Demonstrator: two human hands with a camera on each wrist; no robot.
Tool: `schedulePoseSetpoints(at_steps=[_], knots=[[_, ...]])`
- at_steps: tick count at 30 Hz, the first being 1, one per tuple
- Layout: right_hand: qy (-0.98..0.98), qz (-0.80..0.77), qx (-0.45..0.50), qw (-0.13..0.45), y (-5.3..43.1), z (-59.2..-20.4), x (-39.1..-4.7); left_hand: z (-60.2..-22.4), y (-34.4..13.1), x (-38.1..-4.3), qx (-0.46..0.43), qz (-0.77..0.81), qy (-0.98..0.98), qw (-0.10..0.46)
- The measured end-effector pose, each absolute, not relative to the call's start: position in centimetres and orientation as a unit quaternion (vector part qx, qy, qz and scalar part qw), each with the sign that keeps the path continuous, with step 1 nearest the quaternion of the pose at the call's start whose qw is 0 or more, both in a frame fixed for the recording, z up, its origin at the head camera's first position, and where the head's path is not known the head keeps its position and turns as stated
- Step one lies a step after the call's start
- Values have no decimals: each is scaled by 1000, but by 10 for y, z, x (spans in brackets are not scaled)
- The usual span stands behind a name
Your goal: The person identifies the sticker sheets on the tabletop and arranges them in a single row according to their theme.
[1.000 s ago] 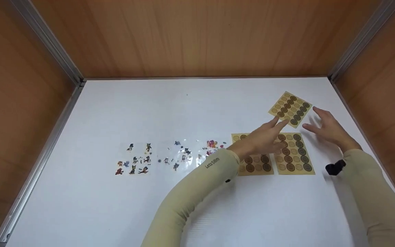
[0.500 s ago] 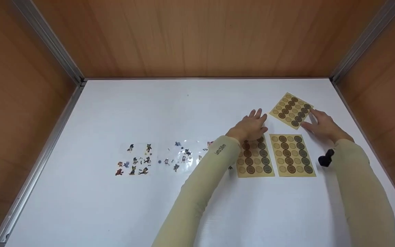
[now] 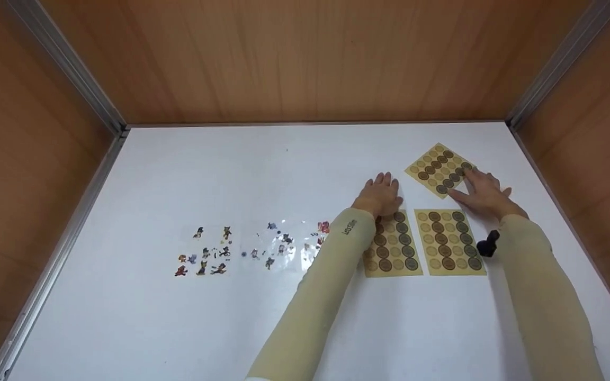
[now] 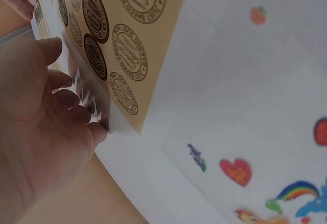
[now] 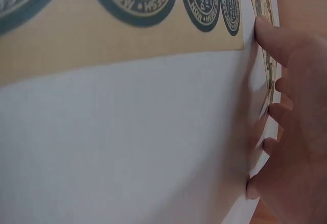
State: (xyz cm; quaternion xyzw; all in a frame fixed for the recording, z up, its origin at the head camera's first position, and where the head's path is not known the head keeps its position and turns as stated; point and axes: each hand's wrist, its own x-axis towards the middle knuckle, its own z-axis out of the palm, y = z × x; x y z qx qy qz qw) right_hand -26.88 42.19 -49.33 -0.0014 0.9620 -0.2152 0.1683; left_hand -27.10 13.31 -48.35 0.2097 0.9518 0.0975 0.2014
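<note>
In the head view, a tilted kraft-paper sheet of round stickers (image 3: 432, 168) lies at the back right of the white table. My right hand (image 3: 482, 194) touches its right edge, thumb and index finger spread apart over the paper. The right wrist view shows the thumb (image 5: 268, 32) on that sheet and the other fingers fanned along the table. My left hand (image 3: 379, 198) rests palm down with fingers extended, just above a second kraft sticker sheet (image 3: 392, 248) whose upper left part the hand and sleeve cover. A third such sheet (image 3: 449, 243) lies squared beside it.
Several clear cartoon sticker sheets lie in a row to the left, including a left one (image 3: 204, 254) and a middle one (image 3: 270, 251); the left sleeve (image 3: 323, 291) covers part of another. Wooden panels (image 3: 305, 63) wall the table at the back and sides.
My left hand drew back from the tilted sheet and came down to its left. My right hand reached that sheet's edge and moved left, and the sheet slid slightly left with it.
</note>
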Motion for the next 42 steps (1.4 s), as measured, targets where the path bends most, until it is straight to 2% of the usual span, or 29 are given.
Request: schedulePoseSetpoints(at_steps=[10,20,30,42], knots=[[963,-186,-7,192,398,-493,-277,-482,119,-274,208,112,951,197],[964,-153,-66,205,359,-489,-294,-483,93,-283,174,140,956,188],[953,-175,-125,212,305,-490,-311,-481,47,-287,152,180,952,194],[940,-168,-174,240,253,-486,-322,-476,-1,-299,153,203,939,231]])
